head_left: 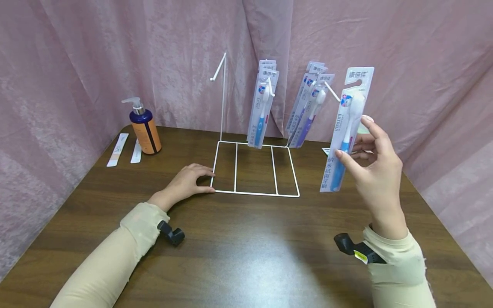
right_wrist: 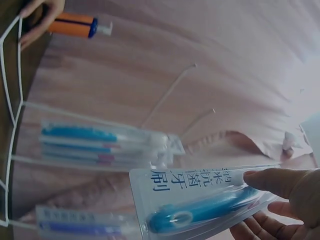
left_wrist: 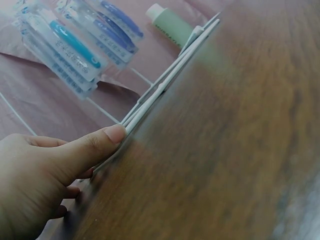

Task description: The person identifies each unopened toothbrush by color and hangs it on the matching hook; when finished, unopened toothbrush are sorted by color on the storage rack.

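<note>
My right hand (head_left: pixel 381 173) pinches a blister-packed blue toothbrush (head_left: pixel 345 128) between thumb and fingers, holding it upright above the table's right side. The right wrist view shows the pack's lower end, its blue handle (right_wrist: pixel 200 212) under clear plastic. With thumb and fingertips, my left hand (head_left: pixel 182 182) holds the front-left corner of a white wire rack (head_left: pixel 256 193). On its middle hook hang several packed blue toothbrushes (head_left: pixel 262 113). Several packed purple toothbrushes (head_left: pixel 308 113) hang on the right hook. The left hook (head_left: pixel 218 67) carries nothing.
An orange pump bottle (head_left: pixel 147 134) with a dark blue top stands at the back left. Two flat white sachets (head_left: pixel 117 149) lie beside it. A green tube (left_wrist: pixel 172 27) with a white cap stands beyond the rack's right side. A pink curtain hangs behind the table.
</note>
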Motion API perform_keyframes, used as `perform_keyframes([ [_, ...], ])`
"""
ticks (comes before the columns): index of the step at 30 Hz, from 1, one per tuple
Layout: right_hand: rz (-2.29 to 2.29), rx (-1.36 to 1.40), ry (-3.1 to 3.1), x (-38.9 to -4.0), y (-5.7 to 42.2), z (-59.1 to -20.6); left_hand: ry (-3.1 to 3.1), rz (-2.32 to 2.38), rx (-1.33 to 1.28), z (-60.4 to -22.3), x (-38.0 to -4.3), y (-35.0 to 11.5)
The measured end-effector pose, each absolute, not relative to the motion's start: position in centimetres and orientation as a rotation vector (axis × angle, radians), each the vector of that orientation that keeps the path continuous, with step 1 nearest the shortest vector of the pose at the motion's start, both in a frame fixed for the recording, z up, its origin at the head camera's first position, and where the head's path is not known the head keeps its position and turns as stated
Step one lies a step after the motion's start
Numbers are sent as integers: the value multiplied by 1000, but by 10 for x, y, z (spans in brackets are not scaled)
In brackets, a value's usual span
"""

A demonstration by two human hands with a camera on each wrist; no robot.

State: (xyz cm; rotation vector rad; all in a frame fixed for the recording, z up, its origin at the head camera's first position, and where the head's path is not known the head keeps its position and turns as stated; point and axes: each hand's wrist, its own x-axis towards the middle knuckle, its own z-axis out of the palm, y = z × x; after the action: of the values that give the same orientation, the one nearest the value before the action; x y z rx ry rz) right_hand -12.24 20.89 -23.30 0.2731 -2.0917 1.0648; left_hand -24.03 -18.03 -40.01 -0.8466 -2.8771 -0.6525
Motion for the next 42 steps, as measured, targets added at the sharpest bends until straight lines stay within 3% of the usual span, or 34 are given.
perform_keyframes([
  [23, 1097, 426, -2180, -172, 148, -262, -2891, -631, -835, -398, -240, -181],
  [42, 1071, 432, -2231, -176, 131, -268, -2876, -648, -852, -399, -240, -181],
])
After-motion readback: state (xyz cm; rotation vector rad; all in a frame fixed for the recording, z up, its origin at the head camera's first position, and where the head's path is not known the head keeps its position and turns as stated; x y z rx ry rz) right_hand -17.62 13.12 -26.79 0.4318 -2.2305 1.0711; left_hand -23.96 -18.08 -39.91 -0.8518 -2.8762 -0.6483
